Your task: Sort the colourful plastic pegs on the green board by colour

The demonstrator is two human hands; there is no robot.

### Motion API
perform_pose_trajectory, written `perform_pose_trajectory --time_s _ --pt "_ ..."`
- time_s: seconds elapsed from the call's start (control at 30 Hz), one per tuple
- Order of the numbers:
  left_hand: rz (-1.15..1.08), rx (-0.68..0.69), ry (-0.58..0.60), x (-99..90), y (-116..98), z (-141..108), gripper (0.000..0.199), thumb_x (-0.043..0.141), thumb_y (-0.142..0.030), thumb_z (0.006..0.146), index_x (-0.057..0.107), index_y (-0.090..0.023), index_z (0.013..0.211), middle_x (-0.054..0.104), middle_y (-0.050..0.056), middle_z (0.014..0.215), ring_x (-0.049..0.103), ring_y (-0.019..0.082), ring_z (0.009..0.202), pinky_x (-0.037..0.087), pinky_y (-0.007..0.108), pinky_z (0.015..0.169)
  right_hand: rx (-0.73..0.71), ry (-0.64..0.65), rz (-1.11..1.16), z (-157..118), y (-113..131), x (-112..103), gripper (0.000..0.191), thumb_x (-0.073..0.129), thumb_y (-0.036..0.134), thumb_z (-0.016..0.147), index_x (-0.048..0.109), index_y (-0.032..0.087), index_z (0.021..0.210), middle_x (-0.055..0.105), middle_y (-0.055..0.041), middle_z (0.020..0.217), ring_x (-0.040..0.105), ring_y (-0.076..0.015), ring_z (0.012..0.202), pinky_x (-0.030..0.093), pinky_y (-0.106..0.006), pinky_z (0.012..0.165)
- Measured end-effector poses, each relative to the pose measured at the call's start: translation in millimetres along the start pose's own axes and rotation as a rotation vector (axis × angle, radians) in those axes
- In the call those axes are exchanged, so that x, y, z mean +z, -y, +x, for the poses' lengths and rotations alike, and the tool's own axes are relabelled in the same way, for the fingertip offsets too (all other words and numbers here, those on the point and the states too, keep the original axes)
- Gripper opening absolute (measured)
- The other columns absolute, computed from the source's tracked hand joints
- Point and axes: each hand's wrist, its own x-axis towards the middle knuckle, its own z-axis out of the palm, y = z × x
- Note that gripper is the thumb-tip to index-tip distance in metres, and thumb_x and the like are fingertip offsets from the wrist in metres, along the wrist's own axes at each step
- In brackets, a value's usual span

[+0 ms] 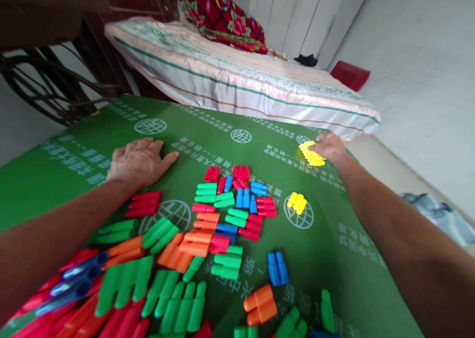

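My left hand (139, 162) lies palm down on the green board (222, 130), its thumb held out and nothing under it that I can see. At the far right of the board, my right hand (331, 147) grips the edge of a cluster of yellow plastic pieces (311, 155), the thumb pressed on it and some fingertips hidden. Nearer to me sits a smaller group of yellow pieces (297, 203). A red joined plastic piece (144, 204) lies just below my left wrist. Mid-board are scattered green (206, 192), blue (243, 198) and orange (206, 221) bullet-shaped pieces.
A heap of red, green, orange and blue pieces (124, 283) fills the near left, partly behind my left forearm. More pieces, including an orange one (260, 305), lie along the near edge. Beyond the board stands a bed (241, 90); a dark metal frame (48, 80) is at left.
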Motion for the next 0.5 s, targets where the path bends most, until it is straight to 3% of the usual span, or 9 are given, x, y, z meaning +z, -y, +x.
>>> perform_pose_trajectory --time_s 0.33,0.5 --pt "0.001 -0.011 0.013 -4.1 -3.6 -2.4 0.07 0.022 -0.062 0.087 0.045 -0.012 0.13 0.039 0.017 0.145 0.036 0.037 0.131 0.033 0.059 0.107 -0.006 -0.031 0.045 6.5 -7.1 3.5 0.034 0.064 0.049 0.078 0.07 0.019 0.094 0.072 -0.0082 0.1 0.065 -0.023 0.092 0.049 -0.033 0.079" --pt "0.002 -0.003 0.006 -3.7 -2.9 -1.8 0.073 0.019 -0.064 0.087 0.046 -0.012 0.13 0.041 0.017 0.143 0.037 0.037 0.13 0.034 0.058 0.106 0.023 -0.068 0.138 11.1 -12.3 -0.5 0.031 0.063 0.047 0.078 0.071 0.018 0.087 0.073 -0.0104 0.092 0.066 -0.0265 0.087 0.051 -0.039 0.077"
